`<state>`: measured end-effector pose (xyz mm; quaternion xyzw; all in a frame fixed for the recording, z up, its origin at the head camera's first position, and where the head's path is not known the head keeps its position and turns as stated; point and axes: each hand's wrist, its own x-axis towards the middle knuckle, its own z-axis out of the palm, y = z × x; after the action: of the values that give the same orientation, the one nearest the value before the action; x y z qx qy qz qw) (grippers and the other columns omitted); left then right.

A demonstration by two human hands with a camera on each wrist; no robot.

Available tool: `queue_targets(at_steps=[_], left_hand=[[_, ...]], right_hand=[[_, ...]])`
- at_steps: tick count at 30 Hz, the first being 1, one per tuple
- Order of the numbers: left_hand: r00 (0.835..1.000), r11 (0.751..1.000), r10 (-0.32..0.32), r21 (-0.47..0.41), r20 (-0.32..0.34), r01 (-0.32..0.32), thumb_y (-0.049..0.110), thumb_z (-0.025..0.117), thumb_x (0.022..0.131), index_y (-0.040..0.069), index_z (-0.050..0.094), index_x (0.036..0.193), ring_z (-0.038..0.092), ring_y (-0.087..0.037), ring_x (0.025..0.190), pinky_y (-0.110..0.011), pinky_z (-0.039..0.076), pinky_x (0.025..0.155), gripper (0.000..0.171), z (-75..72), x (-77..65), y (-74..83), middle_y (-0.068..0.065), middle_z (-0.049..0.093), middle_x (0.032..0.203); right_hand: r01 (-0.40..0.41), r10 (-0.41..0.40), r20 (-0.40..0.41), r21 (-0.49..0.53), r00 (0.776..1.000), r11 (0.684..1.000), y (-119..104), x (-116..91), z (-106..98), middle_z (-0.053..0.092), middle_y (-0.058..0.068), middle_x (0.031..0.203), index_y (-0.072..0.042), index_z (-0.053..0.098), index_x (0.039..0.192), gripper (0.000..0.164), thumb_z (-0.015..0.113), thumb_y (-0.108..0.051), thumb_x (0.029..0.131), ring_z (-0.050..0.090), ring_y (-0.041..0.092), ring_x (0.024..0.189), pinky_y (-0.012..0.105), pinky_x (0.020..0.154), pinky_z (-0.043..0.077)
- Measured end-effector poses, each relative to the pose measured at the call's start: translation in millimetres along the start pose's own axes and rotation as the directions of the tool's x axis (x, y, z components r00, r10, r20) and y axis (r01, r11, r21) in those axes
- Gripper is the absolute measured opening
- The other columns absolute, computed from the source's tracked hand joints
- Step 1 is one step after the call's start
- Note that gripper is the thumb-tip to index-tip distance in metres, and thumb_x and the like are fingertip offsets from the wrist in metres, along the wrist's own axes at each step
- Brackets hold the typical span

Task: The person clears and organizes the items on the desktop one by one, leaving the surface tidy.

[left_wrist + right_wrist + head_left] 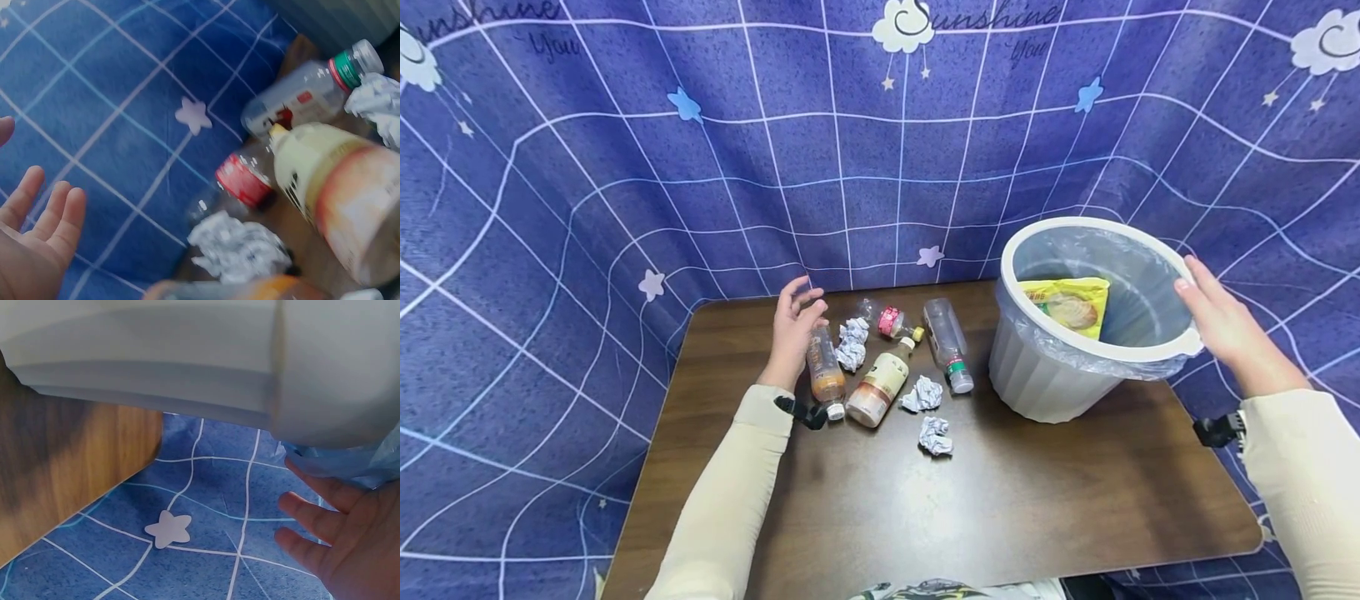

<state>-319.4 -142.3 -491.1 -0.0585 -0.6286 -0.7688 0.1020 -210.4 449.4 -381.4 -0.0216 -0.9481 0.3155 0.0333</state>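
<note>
My left hand (793,329) hovers over a clear bottle with orange drink (827,375), fingers loosely bent and nothing held. In the left wrist view its fingers (67,215) spread apart in the air. Beside that bottle lie crumpled paper (852,343), a cream-labelled bottle (880,387) and a small red-labelled bottle (891,322). At the right, my right hand (1232,329) touches the rim of a white trash bin (1030,375) lined with a clear bag. Its lower fingers (309,515) are straight and spread under the rim. A yellow food packet (1075,304) lies inside the bin.
An empty clear bottle with a green-and-red label (947,342) lies left of the bin. Two more paper balls (922,394) are nearer the front of the brown table (1000,500). A blue patterned curtain (865,150) hangs close behind and at both sides.
</note>
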Motion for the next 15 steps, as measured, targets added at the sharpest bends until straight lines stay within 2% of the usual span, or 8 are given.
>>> queue_targets(at_steps=[4,9,13,15], left_hand=[[0.999,0.999,-0.021,0.029,-0.044,0.023,0.001,0.061,0.098,0.007,0.042,0.148,0.061,-0.018,0.098,-0.030,0.054,0.077,0.053,-10.7,-6.2,-14.2,-0.015,0.061,0.124],[0.993,0.995,-0.070,0.060,-0.090,0.076,0.003,0.061,0.099,0.010,0.043,0.147,0.059,-0.015,0.102,-0.038,0.051,0.085,0.052,-22.0,-12.6,-30.3,-0.020,0.058,0.129],[0.988,0.993,-0.093,0.056,-0.123,0.101,0.005,0.063,0.098,0.012,0.045,0.146,0.058,-0.012,0.103,-0.033,0.049,0.082,0.052,-32.2,-14.8,-42.0,-0.024,0.056,0.134],[0.987,0.993,-0.101,0.046,-0.127,0.107,0.004,0.064,0.098,0.009,0.043,0.147,0.057,-0.014,0.104,-0.031,0.048,0.083,0.054,-37.0,-15.6,-47.2,-0.028,0.054,0.137]], right_hand=[[-0.005,0.005,0.004,-0.007,1.000,1.000,-0.3,0.3,-0.7,-0.001,0.027,0.163,-0.016,-0.003,0.162,0.063,0.020,-0.042,0.110,0.008,0.065,0.140,0.075,0.112,0.009],[-0.005,0.005,0.011,-0.007,1.000,1.000,-1.0,0.0,-1.2,-0.001,0.027,0.163,-0.017,-0.004,0.162,0.063,0.020,-0.042,0.110,0.007,0.065,0.140,0.075,0.111,0.009],[-0.007,0.007,0.015,-0.004,1.000,1.000,-1.6,-0.2,-0.7,-0.002,0.026,0.164,-0.016,-0.004,0.162,0.063,0.019,-0.042,0.110,0.006,0.064,0.141,0.074,0.112,0.008],[-0.011,0.011,0.016,-0.004,1.000,1.000,-1.6,0.0,-0.8,-0.002,0.025,0.164,-0.017,-0.004,0.162,0.063,0.019,-0.042,0.110,0.006,0.064,0.141,0.074,0.112,0.008]])
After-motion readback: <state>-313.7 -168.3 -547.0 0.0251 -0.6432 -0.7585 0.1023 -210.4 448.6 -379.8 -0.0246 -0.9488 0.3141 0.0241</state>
